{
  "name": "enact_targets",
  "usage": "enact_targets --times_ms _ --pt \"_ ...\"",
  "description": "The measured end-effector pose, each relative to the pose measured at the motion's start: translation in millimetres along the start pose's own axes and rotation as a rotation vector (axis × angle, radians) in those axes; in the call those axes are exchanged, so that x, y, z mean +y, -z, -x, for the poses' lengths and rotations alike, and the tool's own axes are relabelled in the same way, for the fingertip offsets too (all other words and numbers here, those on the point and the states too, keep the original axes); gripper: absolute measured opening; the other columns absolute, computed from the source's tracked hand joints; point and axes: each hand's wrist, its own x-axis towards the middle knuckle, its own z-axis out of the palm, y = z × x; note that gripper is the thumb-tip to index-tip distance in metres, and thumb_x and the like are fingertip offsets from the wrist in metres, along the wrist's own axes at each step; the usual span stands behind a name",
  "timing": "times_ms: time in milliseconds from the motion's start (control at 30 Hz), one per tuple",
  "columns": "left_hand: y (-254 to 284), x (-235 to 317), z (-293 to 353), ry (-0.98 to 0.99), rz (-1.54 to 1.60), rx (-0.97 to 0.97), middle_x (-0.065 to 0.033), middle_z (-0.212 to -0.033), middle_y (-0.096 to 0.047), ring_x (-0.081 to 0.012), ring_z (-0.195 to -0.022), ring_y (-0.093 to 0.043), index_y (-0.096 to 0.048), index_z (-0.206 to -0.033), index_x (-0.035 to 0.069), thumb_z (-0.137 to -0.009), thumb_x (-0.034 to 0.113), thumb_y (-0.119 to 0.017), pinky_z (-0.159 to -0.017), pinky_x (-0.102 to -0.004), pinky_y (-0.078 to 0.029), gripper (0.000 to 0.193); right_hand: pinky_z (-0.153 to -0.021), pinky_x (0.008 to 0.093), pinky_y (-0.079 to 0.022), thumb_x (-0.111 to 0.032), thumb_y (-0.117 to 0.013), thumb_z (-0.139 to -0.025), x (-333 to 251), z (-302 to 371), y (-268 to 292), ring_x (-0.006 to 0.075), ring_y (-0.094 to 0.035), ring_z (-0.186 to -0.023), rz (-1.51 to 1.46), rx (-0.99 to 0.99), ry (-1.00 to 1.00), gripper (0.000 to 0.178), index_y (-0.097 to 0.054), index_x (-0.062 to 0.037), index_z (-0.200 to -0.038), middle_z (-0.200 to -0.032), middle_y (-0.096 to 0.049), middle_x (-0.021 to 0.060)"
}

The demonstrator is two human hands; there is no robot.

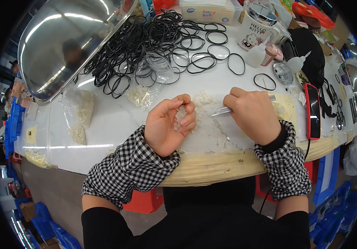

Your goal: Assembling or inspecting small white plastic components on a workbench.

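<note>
At mid-frame I find a loose pile of small whitish pieces (pixel 203 98) on the white tabletop (pixel 145 145). I judge them light and apt to scatter, best pinched singly by the edges; stiffness cannot be told. Left of the pile, the left hand (pixel 166 128) is cupped, fingers curled together round more such pieces. To its right, the right hand (pixel 253 114) has its fingers clamped on metal tweezers (pixel 224 111), best gripped mid-shank. Farther out I note black bands (pixel 122 58), upper left, and a red-cased phone (pixel 312 112), right.
</note>
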Motion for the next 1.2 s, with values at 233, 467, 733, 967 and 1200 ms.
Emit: enact_targets --times_ms 233,467,733,967,1200 --pt "-2 2 1 -0.013 -0.018 0.039 -0.0037 -0.082 -0.046 -0.0114 -0.059 -0.038 -0.047 -0.095 0.004 -0.091 0.017 -0.04 -0.053 -0.0232 -0.033 0.015 -0.055 0.0371 -0.047 -0.003 -0.056 -0.073 5 -1 -4 0.0295 -0.06 -0.062 -0.111 0.102 -0.082 0.003 -0.056 -0.0017 -0.076 -0.071 -0.057 0.0107" --pt "-2 1 -1 -0.007 -0.021 0.031 -0.0039 -0.082 -0.046 -0.0114 -0.06 -0.039 -0.047 -0.095 0.005 -0.091 0.017 -0.041 -0.053 -0.0232 -0.033 0.015 -0.054 0.0361 -0.047 -0.003 -0.056 -0.072 2 5 7 0.0284 -0.06 -0.06 -0.024 -0.002 -0.053 0.003 -0.057 -0.002 -0.069 -0.069 -0.058 0.0111" --pt "-1 2 0 -0.011 -0.029 0.038 -0.0039 -0.082 -0.047 -0.0114 -0.06 -0.039 -0.048 -0.096 0.004 -0.091 0.017 -0.042 -0.053 -0.023 -0.033 0.015 -0.049 0.0324 -0.046 -0.004 -0.058 -0.068 -7 2 -2 0.0227 -0.06 -0.056 0.11 0.018 0.014 0.005 -0.054 -0.0034 -0.065 -0.066 -0.057 0.0094" --pt "0 -3 -1 -0.006 -0.247 0.025 -0.0012 -0.081 -0.048 -0.0071 -0.06 -0.038 -0.05 -0.097 0.004 -0.095 0.016 -0.046 -0.053 -0.0195 -0.031 0.013 -0.054 0.0328 -0.047 -0.006 -0.063 -0.071 -3 0 -1 0.0245 -0.061 -0.062 -0.196 0.12 -0.063 0.01 -0.056 -0.0017 -0.076 -0.073 -0.058 0.0094" --pt "0 -13 -1 0.043 -0.343 -0.028 0.0044 -0.075 -0.046 -0.0034 -0.059 -0.036 -0.055 -0.106 0.003 -0.097 0.018 -0.049 -0.053 -0.0171 -0.03 0.019 -0.06 0.0305 -0.049 -0.001 -0.064 -0.074 -26 -6 7 0.024 -0.061 -0.068 -0.799 0.248 -0.141 0.015 -0.058 -0.0009 -0.088 -0.079 -0.058 0.0104"
